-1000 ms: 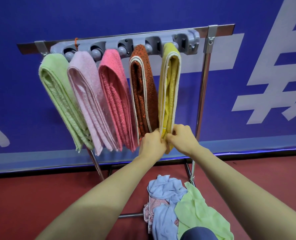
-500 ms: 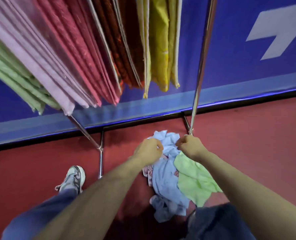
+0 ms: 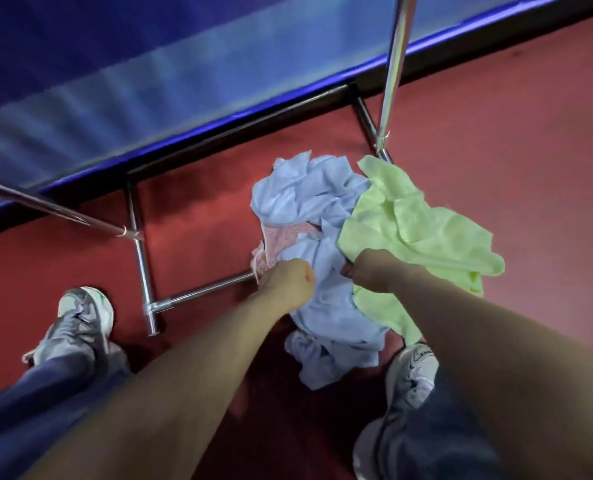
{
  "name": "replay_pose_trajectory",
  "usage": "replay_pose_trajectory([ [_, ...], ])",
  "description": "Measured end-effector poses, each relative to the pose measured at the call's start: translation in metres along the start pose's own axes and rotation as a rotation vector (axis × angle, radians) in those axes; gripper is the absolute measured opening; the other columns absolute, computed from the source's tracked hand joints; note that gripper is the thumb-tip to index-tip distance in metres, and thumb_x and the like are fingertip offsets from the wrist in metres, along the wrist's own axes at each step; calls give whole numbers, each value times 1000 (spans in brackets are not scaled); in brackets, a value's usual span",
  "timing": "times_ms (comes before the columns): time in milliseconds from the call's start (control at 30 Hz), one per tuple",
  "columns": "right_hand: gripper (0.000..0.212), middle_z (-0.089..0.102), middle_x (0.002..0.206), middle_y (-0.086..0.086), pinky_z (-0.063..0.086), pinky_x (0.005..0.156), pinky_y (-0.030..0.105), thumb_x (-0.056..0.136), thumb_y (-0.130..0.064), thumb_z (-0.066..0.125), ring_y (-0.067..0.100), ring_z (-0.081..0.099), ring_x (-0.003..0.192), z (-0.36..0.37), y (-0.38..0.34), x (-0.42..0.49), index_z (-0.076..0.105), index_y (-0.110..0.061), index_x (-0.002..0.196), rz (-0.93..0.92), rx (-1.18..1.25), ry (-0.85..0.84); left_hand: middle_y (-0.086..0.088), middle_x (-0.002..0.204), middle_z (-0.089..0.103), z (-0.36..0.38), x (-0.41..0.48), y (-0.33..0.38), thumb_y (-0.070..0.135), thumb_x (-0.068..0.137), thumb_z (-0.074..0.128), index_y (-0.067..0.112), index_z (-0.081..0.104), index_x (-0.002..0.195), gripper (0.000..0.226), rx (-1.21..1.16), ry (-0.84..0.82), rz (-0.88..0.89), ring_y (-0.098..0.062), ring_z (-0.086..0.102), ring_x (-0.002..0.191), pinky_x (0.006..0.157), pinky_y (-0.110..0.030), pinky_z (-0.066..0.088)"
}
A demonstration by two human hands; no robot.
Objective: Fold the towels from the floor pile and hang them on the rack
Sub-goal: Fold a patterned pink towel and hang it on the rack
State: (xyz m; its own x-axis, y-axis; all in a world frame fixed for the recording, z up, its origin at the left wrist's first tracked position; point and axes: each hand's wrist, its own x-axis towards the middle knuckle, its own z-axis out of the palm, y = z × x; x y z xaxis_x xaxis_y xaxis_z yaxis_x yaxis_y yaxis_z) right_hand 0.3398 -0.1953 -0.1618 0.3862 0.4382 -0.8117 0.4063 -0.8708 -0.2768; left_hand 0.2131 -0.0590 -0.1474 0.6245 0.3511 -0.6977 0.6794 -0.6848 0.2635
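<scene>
both hands are low over the towel pile (image 3: 326,327) on the floor, inside the rack (image 3: 142,261) base, presumably to pick the next one. left hand (image 3: 287,283) above the blue towel (image 3: 302,199), right hand (image 3: 374,271) at the green towel (image 3: 423,220) edge. the fingers are curled under, and i cannot tell if they grip cloth.

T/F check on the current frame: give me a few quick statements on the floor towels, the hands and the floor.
1. The light green towel lies to the right of the light blue towel. True.
2. A yellow towel lies among the floor towels. False: only light blue, light green and a pink towel show.
3. Both hands are raised to the rack's top bar. False: the left hand and right hand are down at the towels.
4. The towels lie on a red floor. True.
</scene>
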Motion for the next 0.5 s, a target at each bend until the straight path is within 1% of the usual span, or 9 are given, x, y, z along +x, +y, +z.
replay_pose_trajectory([
  [33,58,60,128,17,48,97,40,90,-52,40,38,57,116,4,-2,10,59,-8,123,-10,7,-6,-6,120,69,2,9,-2,21,92,49,23,72,107,28,17,-3,-13,-31,63,113,94,-38,52],
  [67,59,59,129,17,47,96,39,89,-52,39,37,57,117,6,-4,17,59,-9,123,-23,23,-5,-6,124,68,4,17,-5,20,91,50,24,71,111,29,29,0,-23,-30,62,116,96,-37,51],
  [133,47,59,129,15,45,91,35,94,-43,43,34,56,119,7,-7,27,59,-10,125,-22,33,27,-3,131,65,3,34,-11,19,90,52,27,66,119,34,46,25,-40,-29,59,121,100,-36,48],
  [200,36,60,126,11,42,83,32,95,-32,50,31,57,118,6,-8,36,59,-13,124,-10,24,79,-2,134,62,1,50,-14,19,89,54,28,63,125,37,48,66,-53,-29,59,122,101,-38,47],
  [267,35,61,125,11,43,82,31,92,-28,52,31,58,116,9,-7,47,60,-14,123,-9,34,97,-3,139,58,-3,64,-14,18,89,54,24,60,129,41,14,129,-77,-30,57,123,101,-41,48],
  [333,35,61,125,12,44,84,33,92,-26,49,32,58,116,7,-11,51,61,-12,122,-14,50,92,-5,139,55,-5,75,-15,17,89,54,20,61,129,41,-49,217,-125,-32,56,124,100,-44,48],
  [400,33,61,124,12,44,81,32,91,-20,49,32,59,115,4,-15,56,63,-11,120,4,42,119,-8,135,57,-4,84,-20,17,90,55,15,61,126,36,-98,249,-188,-33,57,120,96,-41,49],
  [433,32,62,123,12,44,80,32,91,-20,50,32,60,113,2,-19,59,64,-10,118,7,30,168,-10,130,60,-3,87,-22,17,91,55,12,62,122,32,-112,245,-219,-33,59,117,93,-39,49],
  [500,36,58,125,14,45,80,34,94,-30,53,34,61,111,0,-26,64,59,-9,122,-2,44,333,-10,122,64,-1,90,-27,13,89,54,11,65,114,27,-132,242,-257,-33,60,111,87,-36,49],
])
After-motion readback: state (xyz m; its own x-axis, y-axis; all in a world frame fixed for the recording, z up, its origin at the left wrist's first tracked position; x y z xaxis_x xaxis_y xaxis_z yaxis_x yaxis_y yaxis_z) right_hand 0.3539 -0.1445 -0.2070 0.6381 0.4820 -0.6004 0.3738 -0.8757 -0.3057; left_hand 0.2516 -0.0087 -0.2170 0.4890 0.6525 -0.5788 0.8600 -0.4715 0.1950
